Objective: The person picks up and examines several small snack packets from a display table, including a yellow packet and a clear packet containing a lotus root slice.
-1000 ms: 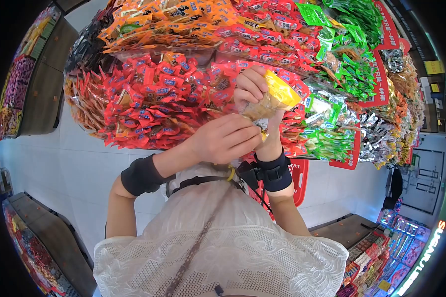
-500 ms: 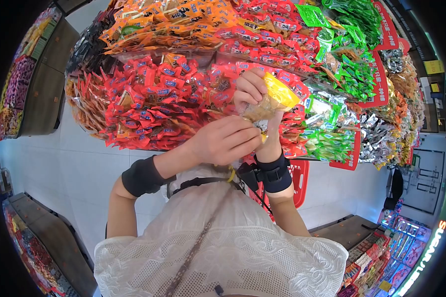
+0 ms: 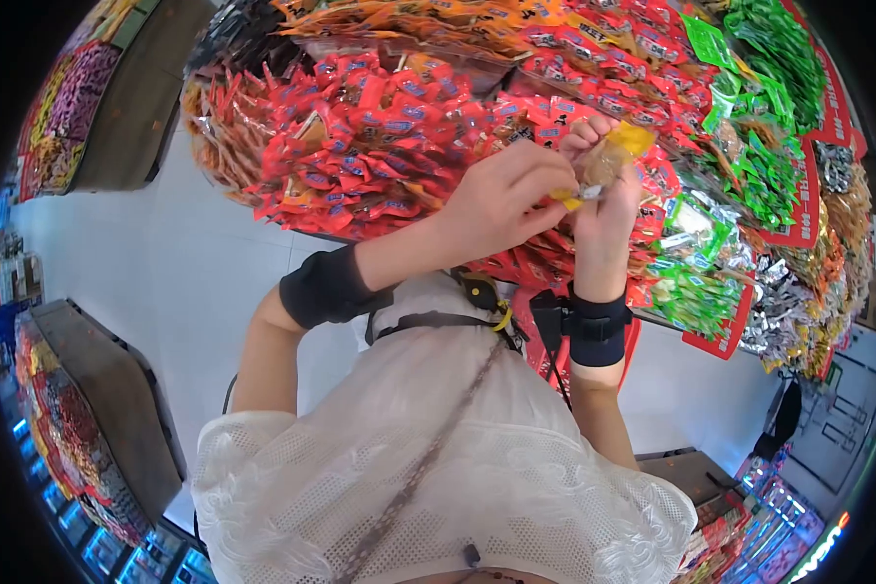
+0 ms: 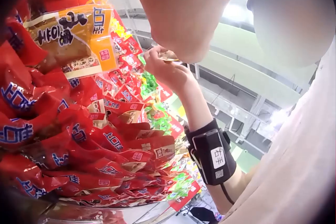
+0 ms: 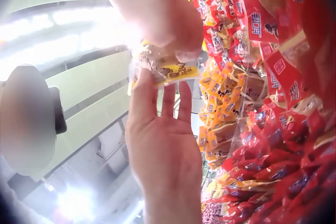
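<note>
Both hands hold one small snack packet (image 3: pixel 603 164), clear in the middle with brown food inside and yellow at its ends. My right hand (image 3: pixel 608 209) grips it from behind, fingers curled along its left side and thumb side against its right. At the packet's lower yellow corner, the fingertips of my left hand (image 3: pixel 506 193) pinch. In the right wrist view the packet (image 5: pixel 176 70) shows brown lettering on yellow, between the left hand (image 5: pixel 165 150) below and the right hand (image 5: pixel 163 19) above. The left wrist view mostly hides the packet behind the hands.
Piles of red snack packets (image 3: pixel 360 146) fill the display below the hands, with orange packets (image 3: pixel 438 34) behind and green packets (image 3: pixel 764 165) to the right. A red basket (image 3: pixel 635 343) stands beside the right forearm. Other display stands (image 3: pixel 107 380) line the left.
The head view has shifted, so display and hands appear higher and farther right. Both hands keep hold of the packet, whose lower yellow corner now shows more plainly at the left fingertips.
</note>
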`<state>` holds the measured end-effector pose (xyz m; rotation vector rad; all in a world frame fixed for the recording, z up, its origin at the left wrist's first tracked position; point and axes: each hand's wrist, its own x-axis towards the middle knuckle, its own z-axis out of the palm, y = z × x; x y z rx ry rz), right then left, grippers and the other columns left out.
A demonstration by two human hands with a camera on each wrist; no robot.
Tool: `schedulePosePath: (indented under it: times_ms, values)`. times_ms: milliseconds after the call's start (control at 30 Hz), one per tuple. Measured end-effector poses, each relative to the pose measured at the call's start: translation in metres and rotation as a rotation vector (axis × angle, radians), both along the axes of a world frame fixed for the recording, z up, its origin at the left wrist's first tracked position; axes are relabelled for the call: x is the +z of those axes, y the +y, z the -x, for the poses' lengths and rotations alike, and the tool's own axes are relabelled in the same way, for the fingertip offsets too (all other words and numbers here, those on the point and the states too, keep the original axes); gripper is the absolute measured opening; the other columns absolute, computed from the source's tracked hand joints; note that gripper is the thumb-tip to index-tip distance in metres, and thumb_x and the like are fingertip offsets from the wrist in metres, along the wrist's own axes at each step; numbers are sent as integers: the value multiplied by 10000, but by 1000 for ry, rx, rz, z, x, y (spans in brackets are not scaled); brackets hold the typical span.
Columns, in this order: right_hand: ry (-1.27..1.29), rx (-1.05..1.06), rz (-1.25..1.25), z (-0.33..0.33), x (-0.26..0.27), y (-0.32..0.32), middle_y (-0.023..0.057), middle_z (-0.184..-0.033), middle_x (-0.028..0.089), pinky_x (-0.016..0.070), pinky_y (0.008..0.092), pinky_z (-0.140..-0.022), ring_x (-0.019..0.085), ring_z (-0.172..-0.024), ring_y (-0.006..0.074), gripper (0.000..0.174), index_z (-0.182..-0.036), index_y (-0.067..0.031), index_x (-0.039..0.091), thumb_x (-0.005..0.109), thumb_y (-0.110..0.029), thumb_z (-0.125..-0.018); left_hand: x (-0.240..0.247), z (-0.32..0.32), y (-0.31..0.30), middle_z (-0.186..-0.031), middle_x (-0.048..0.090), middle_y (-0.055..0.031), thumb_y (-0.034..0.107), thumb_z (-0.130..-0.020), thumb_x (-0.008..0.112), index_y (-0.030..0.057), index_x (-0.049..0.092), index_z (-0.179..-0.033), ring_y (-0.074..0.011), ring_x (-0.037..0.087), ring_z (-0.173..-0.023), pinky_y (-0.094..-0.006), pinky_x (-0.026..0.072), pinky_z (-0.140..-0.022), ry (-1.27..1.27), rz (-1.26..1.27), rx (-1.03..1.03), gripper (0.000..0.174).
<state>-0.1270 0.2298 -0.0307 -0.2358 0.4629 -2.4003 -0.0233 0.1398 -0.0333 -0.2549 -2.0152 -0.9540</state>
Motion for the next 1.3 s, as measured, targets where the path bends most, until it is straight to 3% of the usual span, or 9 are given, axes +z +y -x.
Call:
schedulePosePath:
  times_ms: [100,200,233,333,467,1067,1167,1300]
  values:
    - [157,-206,-347,-6,12,-4,77,-919,519,429,294,-680,503,-835,160,144,-964,-29,435,427,-153,-889,0,0,1,-833,566,-42,25,-750,636,15,532,-891,-124,565,-783,-243,467,-640,-249,-560,-76,176]
    - [280,-174,-398,5,-1,4,90,-967,545,460,275,-609,537,-845,151,165,-984,-24,438,424,-165,-899,-11,4,-5,-839,564,-21,40,-800,600,19,527,-904,-78,549,-794,-226,462,-656,-375,-1001,-250,129]
    - [270,-192,-417,4,1,4,79,-917,565,454,243,-526,555,-762,138,163,-986,-21,453,460,-147,-883,-11,4,-9,-835,563,-14,55,-822,576,29,519,-894,-77,553,-790,-216,460,-677,-406,-994,-247,95]
    - [308,-149,-491,3,8,6,68,-872,582,459,239,-536,568,-707,133,137,-954,-29,483,493,-135,-866,-13,0,-16,-818,574,-19,102,-816,592,16,516,-861,-71,547,-746,-217,464,-679,-487,-1252,-305,123]
    - [254,-137,-546,5,4,6,49,-829,590,470,234,-557,576,-674,124,113,-916,-39,508,514,-133,-853,-20,-1,-17,-841,576,-23,104,-821,584,46,495,-857,-87,561,-802,-239,477,-680,-451,-1437,-415,112]
    - [134,-106,-499,4,1,4,58,-860,584,473,249,-542,579,-718,133,123,-915,-25,507,494,-132,-858,-18,0,-22,-871,581,-22,96,-817,584,69,495,-819,-83,555,-811,-255,474,-691,-477,-1419,-435,93]
    - [129,-132,-502,2,2,3,60,-857,587,471,250,-543,577,-706,133,124,-915,-27,506,495,-136,-857,-11,-1,-19,-854,568,-33,84,-847,540,65,462,-826,-101,568,-794,-278,491,-708,-465,-1413,-432,82]
    - [235,-72,-478,1,4,9,54,-856,583,470,243,-591,571,-723,124,127,-932,-24,504,501,-123,-853,-9,-5,-20,-983,562,-84,44,-811,574,27,488,-808,-99,544,-866,-250,463,-744,-472,-1289,-308,87]
